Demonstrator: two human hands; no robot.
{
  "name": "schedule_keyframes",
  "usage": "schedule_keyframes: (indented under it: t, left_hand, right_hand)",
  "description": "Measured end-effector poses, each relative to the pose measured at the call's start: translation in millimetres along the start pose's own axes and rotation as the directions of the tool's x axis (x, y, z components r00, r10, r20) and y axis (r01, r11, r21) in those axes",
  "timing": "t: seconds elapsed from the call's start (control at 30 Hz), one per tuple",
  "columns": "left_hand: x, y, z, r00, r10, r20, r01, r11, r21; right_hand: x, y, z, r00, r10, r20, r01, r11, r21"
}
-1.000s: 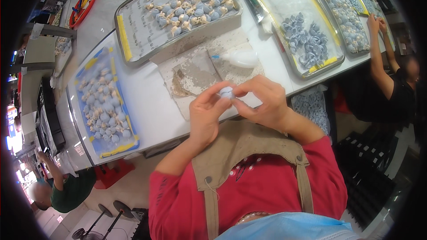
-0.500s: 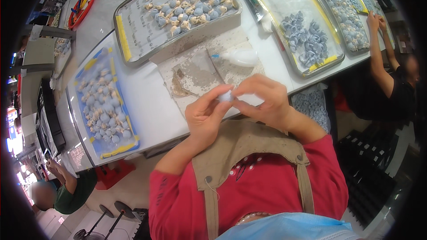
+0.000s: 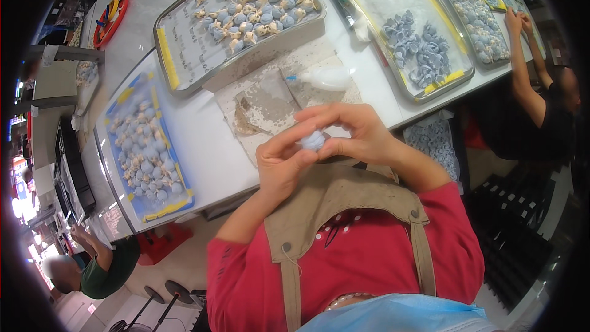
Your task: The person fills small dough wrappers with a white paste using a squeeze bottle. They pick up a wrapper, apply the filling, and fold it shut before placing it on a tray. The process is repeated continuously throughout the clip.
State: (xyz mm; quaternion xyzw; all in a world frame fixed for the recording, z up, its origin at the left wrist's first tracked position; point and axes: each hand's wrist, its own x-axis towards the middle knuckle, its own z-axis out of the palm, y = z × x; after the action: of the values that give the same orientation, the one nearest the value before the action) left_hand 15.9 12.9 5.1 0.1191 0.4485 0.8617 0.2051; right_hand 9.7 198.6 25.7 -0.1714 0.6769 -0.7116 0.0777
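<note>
A small rounded grey-blue piece with ridges (image 3: 313,141) is held in front of my apron, over the table's near edge. My left hand (image 3: 281,161) pinches it from the left between thumb and fingers. From the right, my right hand (image 3: 356,132) closes on it too, its thumb against the side and its fingers arched over the top. The fingers hide part of the piece. Just beyond my hands lies a stained pale board (image 3: 264,101), with a white squeeze bottle with a blue tip (image 3: 329,79) lying on its side there.
A metal tray (image 3: 178,89) of grey-blue and cream pieces stands behind the board. Left is a blue tray (image 3: 187,200) of similar pieces; right, a tray (image 3: 424,95) of curled grey-blue parts. Tools (image 3: 344,6) lie between trays. Co-workers sit at right (image 3: 531,95) and lower left (image 3: 101,264).
My right hand has shifted from a fingertip pinch to fingers arched over the piece, which now shows more. The view has moved slightly.
</note>
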Motion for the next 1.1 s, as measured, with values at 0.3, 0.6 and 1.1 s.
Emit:
schedule_keyframes:
  t: [0.3,0.6,1.1]
  left_hand:
    - [3,4,2,1.0,0.009,-0.028,-0.008,1.0,0.019]
    - [1,4,-4,0.998,0.04,0.046,-0.043,0.997,0.07]
    - [8,-6,0,0.996,0.08,0.046,-0.078,0.996,-0.043]
  right_hand:
    - [0,1,5,0.999,0.027,-0.025,-0.02,0.97,0.244]
    - [-2,3,5,1.0,-0.018,0.001,0.017,0.972,0.236]
    - [-3,16,10,0.985,-0.129,-0.119,0.148,0.975,0.168]
